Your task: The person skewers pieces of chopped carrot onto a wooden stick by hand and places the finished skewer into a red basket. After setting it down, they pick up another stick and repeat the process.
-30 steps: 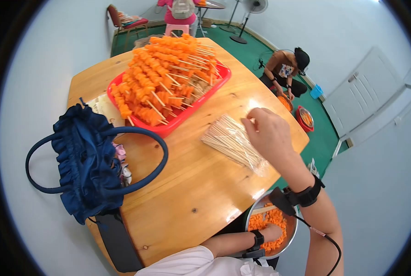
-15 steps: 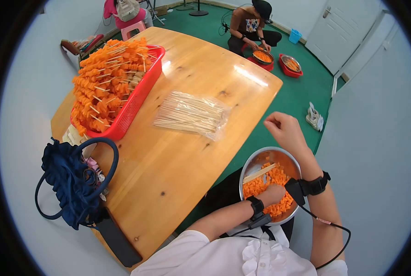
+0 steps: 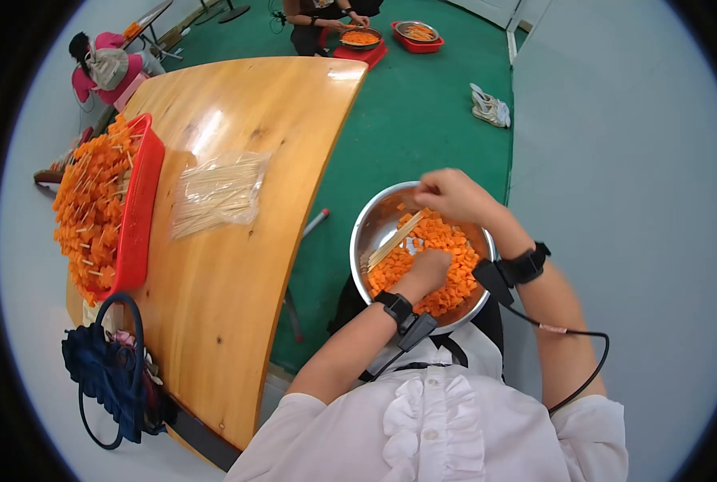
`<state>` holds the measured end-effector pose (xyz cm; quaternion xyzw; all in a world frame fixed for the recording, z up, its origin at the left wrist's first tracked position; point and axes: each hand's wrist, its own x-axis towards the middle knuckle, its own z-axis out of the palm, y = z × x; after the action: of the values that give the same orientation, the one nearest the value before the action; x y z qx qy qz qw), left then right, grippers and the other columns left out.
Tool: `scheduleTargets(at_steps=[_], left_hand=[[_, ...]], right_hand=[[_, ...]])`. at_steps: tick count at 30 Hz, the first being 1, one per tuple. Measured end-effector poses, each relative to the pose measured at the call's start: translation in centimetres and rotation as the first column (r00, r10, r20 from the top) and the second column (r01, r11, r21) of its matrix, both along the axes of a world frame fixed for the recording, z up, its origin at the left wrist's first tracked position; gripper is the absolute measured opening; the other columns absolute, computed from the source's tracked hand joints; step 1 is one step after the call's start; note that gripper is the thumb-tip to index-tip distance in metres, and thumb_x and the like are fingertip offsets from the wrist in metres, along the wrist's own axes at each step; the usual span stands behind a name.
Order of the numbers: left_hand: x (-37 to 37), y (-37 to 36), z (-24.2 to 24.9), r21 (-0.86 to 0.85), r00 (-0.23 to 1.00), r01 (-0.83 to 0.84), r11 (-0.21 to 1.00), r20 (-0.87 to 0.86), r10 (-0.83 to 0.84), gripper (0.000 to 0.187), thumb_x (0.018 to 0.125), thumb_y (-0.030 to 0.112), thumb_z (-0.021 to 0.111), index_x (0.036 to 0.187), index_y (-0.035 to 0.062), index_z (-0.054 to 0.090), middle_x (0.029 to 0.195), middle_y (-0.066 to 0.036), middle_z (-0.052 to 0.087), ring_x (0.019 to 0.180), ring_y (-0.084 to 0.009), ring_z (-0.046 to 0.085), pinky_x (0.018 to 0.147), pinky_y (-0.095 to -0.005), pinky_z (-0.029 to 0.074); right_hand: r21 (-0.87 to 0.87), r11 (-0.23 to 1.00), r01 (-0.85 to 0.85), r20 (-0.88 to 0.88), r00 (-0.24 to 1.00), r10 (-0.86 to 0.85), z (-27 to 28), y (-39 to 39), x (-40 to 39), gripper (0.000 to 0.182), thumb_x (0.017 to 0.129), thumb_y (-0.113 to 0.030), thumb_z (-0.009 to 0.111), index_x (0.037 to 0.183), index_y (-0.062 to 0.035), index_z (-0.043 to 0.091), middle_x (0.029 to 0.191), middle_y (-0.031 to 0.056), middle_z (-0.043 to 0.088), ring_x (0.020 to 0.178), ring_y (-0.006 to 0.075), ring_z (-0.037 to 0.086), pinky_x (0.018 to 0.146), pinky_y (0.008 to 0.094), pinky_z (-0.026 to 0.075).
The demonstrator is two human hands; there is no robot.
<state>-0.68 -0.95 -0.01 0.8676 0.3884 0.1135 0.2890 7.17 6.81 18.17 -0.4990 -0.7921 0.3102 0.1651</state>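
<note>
A steel bowl (image 3: 362,233) rests on my lap, filled with cut orange carrot pieces (image 3: 447,237). Several wooden skewers (image 3: 394,241) lie against its left inner side. Down in the carrot pieces is my left hand (image 3: 431,270), its fingers curled closed; what they hold, if anything, is hidden. My right hand (image 3: 456,195) is over the far right rim of the bowl, with thumb and fingers pinched together. Whatever may be in that pinch is too small to make out.
On the wooden table (image 3: 222,313) lie a clear bag of skewers (image 3: 220,193), a red basket (image 3: 140,213) heaped with skewered carrot (image 3: 93,209) and a blue handbag (image 3: 105,373). Shoes (image 3: 489,106) sit on the green floor. Two other people are farther back, one by a pan (image 3: 360,38).
My view has turned, so the table sits farther left and the bowl higher. My right hand has come down and in, from beyond the bowl to over its rim. The left stays among the carrot pieces.
</note>
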Motion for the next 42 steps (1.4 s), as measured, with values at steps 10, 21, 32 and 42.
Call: scheduleTargets(at_steps=[10,21,32,42], left_hand=[[-0.6,2.2,2.8,-0.077,0.873,-0.488,0.87,-0.049,0.485,0.017,0.079,0.011,0.051,0.09,0.0009,0.06,0.087,-0.019,0.062,0.085,-0.0357,0.06,0.073,-0.0442,0.047],[-1.1,3.7,2.5,0.074,0.728,-0.595,0.8,-0.371,0.576,0.017,0.078,0.007,0.051,0.086,0.0055,0.066,0.089,-0.016,0.064,0.089,-0.0318,0.06,0.078,-0.0451,0.042],[-1.2,4.4,3.3,0.133,0.717,-0.631,0.764,-0.275,0.641,0.018,0.075,0.014,0.054,0.081,0.0047,0.069,0.08,-0.019,0.064,0.077,-0.0348,0.063,0.07,-0.0425,0.05],[-1.0,3.8,4.7,0.105,0.71,-0.701,0.706,0.009,0.704,0.018,0.075,0.018,0.059,0.081,0.0046,0.069,0.076,-0.015,0.065,0.071,-0.029,0.064,0.067,-0.0377,0.051]], right_hand=[[-0.575,0.671,0.468,-0.414,0.542,-0.732,-14.0,-3.8,6.8,0.014,0.083,-0.015,0.058,0.078,-0.0017,0.06,0.063,0.0007,0.055,0.053,0.0075,0.048,0.048,0.0238,0.039],[-0.473,0.677,0.564,-0.422,0.529,-0.736,-19.6,-6.4,7.3,0.019,0.082,-0.016,0.057,0.079,0.0015,0.061,0.066,0.0063,0.059,0.059,0.0135,0.054,0.056,0.0287,0.043],[-0.192,0.768,0.611,-0.403,0.665,-0.629,-19.1,-8.0,6.8,0.02,0.08,-0.017,0.057,0.081,0.0019,0.061,0.072,0.0178,0.062,0.067,0.0306,0.061,0.063,0.0374,0.047],[0.023,0.78,0.625,-0.443,0.706,-0.553,-16.6,-8.8,6.4,0.018,0.08,-0.017,0.057,0.079,0.0011,0.062,0.073,0.0182,0.062,0.068,0.0316,0.061,0.061,0.038,0.047]])
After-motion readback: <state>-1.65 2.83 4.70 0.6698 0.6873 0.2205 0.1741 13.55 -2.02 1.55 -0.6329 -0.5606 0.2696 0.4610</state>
